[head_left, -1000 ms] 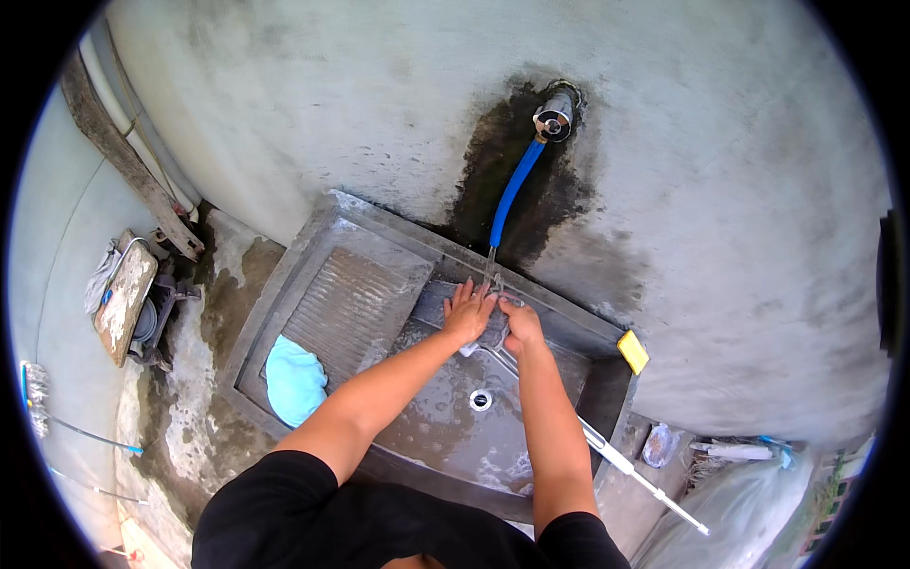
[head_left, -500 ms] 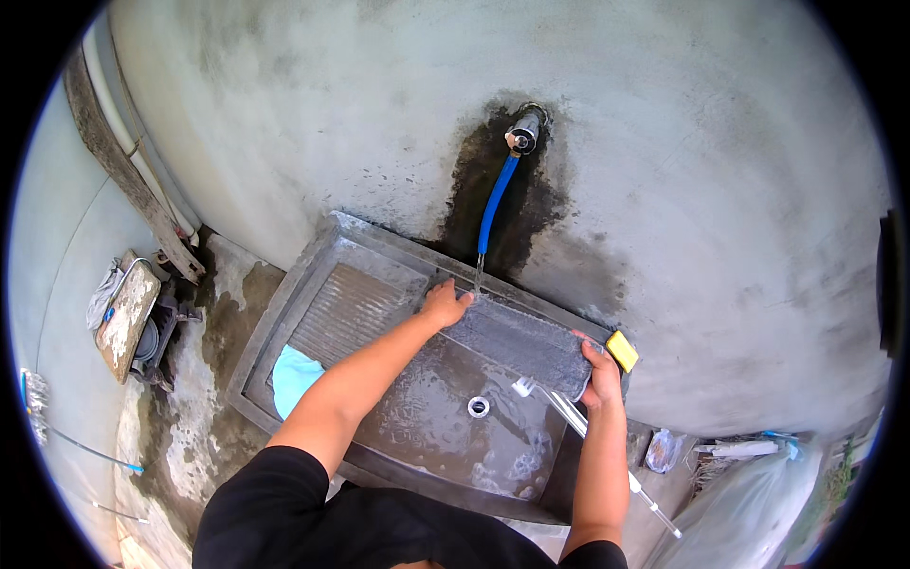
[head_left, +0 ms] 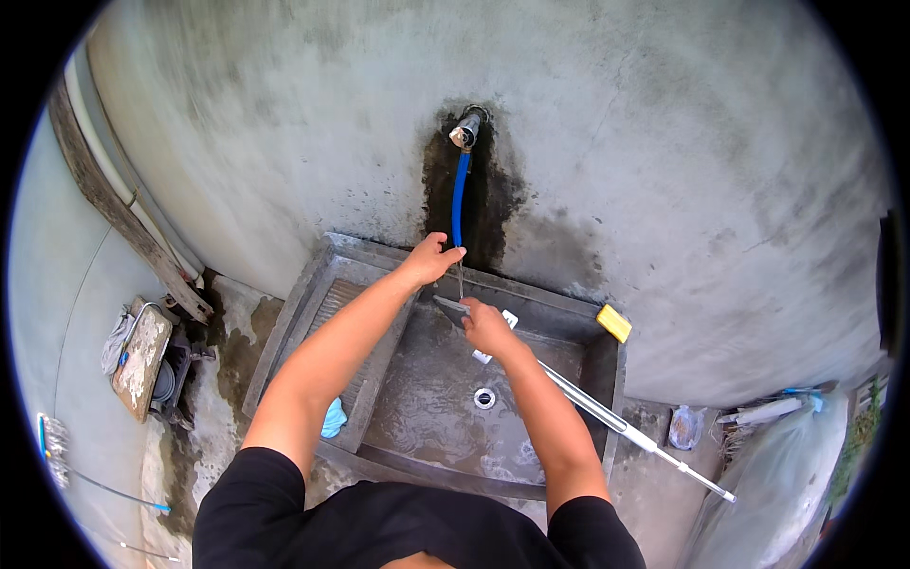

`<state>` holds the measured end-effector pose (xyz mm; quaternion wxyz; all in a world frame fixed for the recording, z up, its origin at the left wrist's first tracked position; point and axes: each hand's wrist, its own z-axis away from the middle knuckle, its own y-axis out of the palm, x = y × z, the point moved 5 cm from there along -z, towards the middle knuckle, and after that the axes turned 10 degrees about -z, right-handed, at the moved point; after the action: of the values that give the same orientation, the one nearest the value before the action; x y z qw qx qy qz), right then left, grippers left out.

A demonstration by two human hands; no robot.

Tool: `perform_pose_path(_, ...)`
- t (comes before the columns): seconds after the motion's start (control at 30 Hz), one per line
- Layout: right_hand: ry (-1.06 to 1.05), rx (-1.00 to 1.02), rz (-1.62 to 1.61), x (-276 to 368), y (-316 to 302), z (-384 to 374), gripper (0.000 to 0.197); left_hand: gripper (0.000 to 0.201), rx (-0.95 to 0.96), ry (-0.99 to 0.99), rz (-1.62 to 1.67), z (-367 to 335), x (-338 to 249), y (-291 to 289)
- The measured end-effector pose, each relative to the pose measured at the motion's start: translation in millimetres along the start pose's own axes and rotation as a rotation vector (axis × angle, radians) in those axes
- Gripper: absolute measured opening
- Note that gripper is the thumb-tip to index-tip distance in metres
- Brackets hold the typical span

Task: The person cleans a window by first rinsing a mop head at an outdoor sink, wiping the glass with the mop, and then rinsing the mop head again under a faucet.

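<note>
My right hand (head_left: 488, 329) is closed on a grey mop pad (head_left: 449, 302), which shows nearly edge-on as a thin strip under the running water. My left hand (head_left: 432, 261) is at the lower end of the blue hose (head_left: 459, 199), its thumb at the hose tip and its fingers apart. Water falls from the hose in a thin stream. Below both hands lies the concrete sink (head_left: 427, 379), wet around its round drain (head_left: 484, 398). A white mop pole (head_left: 616, 423) leans over the sink's right side, its head partly hidden by my right arm.
A yellow sponge or block (head_left: 614, 323) sits on the sink's back right corner. A light blue cloth (head_left: 334, 418) lies at the ribbed left side. The hose hangs from a metal tap (head_left: 466, 131) on the wall. A plastic-wrapped bundle (head_left: 787, 474) stands at right.
The mop pad, earlier stretched flat between both hands, is now in my right hand and turned edge-on. My right hand has moved left toward the water. My left hand has gone to the hose end.
</note>
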<state>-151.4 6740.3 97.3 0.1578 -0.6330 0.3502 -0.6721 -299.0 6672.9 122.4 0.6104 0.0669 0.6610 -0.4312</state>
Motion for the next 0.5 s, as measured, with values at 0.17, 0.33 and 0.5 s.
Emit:
perform_pose_path(0.17, 0.003, 0.289, 0.146, 24, 14, -22, 0.035, 0.051, 0.077, -0.179, -0.007, 8, 105, 41)
perform_pose_path(0.33, -0.015, 0.309, 0.061, -12, 4, -83, 0.031, 0.033, 0.030, -0.044, 0.247, -5, 118, 66)
perform_pose_path(0.5, 0.073, 0.181, 0.134, -19, 13, -129, 0.035, 0.032, -0.088, -0.151, 0.414, -43, 130, 61)
